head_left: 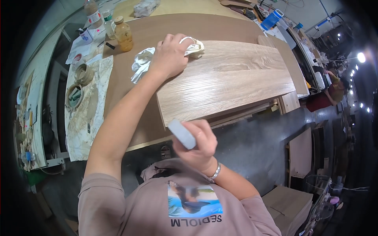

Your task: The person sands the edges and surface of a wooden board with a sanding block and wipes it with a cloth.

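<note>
A wood-grain board (232,78) lies on the brown work table, its near left corner towards me. My left hand (170,57) is closed on a bunched white cloth (142,63) at the board's far left edge; part of the cloth shows beyond the fingers. In front of my body, just off the board's near left corner, my right hand (201,141) grips a light grey rectangular block (181,134). The block is tilted and slightly blurred, apart from the board's face as far as I can tell. A metal bracelet is on my right wrist.
Bottles, including an amber jar (123,34), stand at the far left. Near them are a tape roll (83,74) and a round container (74,95) on a stained sheet. A blue bottle (271,19) lies far right. Another person (328,96) is at right; cardboard boxes (286,206) stand below.
</note>
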Demonstrator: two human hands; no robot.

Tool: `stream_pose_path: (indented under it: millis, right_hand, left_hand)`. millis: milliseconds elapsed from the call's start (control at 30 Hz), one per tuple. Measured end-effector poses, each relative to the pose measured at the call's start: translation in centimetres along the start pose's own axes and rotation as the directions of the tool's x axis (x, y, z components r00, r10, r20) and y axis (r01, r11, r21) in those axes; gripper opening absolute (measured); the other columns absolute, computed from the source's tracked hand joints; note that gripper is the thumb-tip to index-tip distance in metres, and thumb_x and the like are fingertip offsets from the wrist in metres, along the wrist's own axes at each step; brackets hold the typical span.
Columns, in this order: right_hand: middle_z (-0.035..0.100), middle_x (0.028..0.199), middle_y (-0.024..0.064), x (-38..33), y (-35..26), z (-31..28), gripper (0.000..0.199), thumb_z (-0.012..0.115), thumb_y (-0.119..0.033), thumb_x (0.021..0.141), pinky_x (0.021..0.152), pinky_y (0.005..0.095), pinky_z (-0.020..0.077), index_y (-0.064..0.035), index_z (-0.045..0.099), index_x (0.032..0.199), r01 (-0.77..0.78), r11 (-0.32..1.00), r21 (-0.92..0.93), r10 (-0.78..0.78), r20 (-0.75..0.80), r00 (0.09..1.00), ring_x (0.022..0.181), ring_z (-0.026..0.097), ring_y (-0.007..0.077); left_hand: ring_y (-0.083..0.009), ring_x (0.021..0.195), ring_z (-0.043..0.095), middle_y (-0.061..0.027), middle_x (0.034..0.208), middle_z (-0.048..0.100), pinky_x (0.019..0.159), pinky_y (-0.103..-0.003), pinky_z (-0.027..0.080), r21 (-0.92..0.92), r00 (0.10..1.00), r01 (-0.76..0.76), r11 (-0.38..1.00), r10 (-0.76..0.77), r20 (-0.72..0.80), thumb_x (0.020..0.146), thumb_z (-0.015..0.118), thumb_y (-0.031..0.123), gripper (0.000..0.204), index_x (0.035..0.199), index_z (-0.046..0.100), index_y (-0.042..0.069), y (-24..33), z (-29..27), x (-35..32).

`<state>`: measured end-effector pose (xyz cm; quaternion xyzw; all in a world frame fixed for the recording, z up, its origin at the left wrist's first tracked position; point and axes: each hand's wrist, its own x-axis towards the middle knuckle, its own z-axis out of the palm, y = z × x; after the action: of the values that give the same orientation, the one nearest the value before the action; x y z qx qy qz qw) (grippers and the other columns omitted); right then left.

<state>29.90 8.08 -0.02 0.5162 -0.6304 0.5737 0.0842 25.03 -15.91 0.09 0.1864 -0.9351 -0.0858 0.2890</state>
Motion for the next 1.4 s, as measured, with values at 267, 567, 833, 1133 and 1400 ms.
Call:
stream_pose_path:
  millis: [267,567,833,1133,1400]
  right_hand:
    - [0.065,0.091,0.0155,-1.0,0.5,0.1,0.041,0.078,0.001,0.068,0.066,0.0372,0.0537,0.0002,0.066,0.108,0.021,0.977,-0.21,-0.035,-0.063,0.997,0.074,0.064,0.0289]
    - [0.067,0.091,0.0169,-1.4,-1.5,0.8,0.046,0.078,-0.003,0.064,0.064,0.0394,0.0548,0.0009,0.067,0.109,0.048,0.997,-0.067,-0.044,0.052,0.998,0.074,0.065,0.0318]
    - [0.058,0.079,0.0122,2.0,6.2,-7.5,0.021,0.078,-0.003,0.068,0.061,0.0377,0.0489,-0.0011,0.064,0.084,-0.306,0.858,-0.414,0.126,-0.407,0.905,0.069,0.06,0.0282]
    - [0.059,0.092,0.0176,0.4,2.9,-3.1,0.044,0.079,-0.002,0.068,0.065,0.0404,0.0533,0.0007,0.06,0.107,-0.119,0.95,-0.288,0.085,-0.126,0.988,0.076,0.063,0.0368]
    - [0.056,0.088,0.0161,2.5,9.0,-11.1,0.026,0.076,-0.003,0.077,0.065,0.0398,0.0487,0.0019,0.061,0.097,-0.307,0.873,-0.379,0.166,-0.36,0.918,0.073,0.06,0.0331]
  left_hand:
    - [-0.0293,0.122,0.052,-0.0048,0.131,0.058,0.103,-0.045,0.044,-0.003,0.999,0.022,1.0,-0.022,0.031,0.08,0.059,0.008,0.045,0.125,0.061,0.017,-0.2,-0.4,-0.1]
    - [-0.029,0.124,0.051,-0.0047,0.132,0.057,0.105,-0.046,0.043,-0.013,0.997,0.032,0.999,-0.031,0.073,0.081,0.059,0.007,0.047,0.126,0.061,0.019,0.5,-0.5,0.3]
    - [-0.0301,0.123,0.051,-0.0046,0.131,0.058,0.102,-0.046,0.044,-0.016,0.998,0.026,1.0,-0.025,0.053,0.082,0.062,0.008,0.041,0.122,0.061,0.016,-0.1,-0.6,0.1]
    - [-0.0299,0.124,0.05,-0.0053,0.133,0.057,0.103,-0.046,0.042,-0.015,0.997,0.031,0.999,-0.03,0.077,0.082,0.06,0.01,0.043,0.125,0.061,0.016,0.3,-0.5,0.4]
    - [-0.0315,0.124,0.05,-0.0063,0.132,0.057,0.102,-0.045,0.043,-0.013,0.998,0.008,1.0,-0.007,0.057,0.081,0.06,0.007,0.043,0.123,0.06,0.014,0.1,-0.4,0.6]
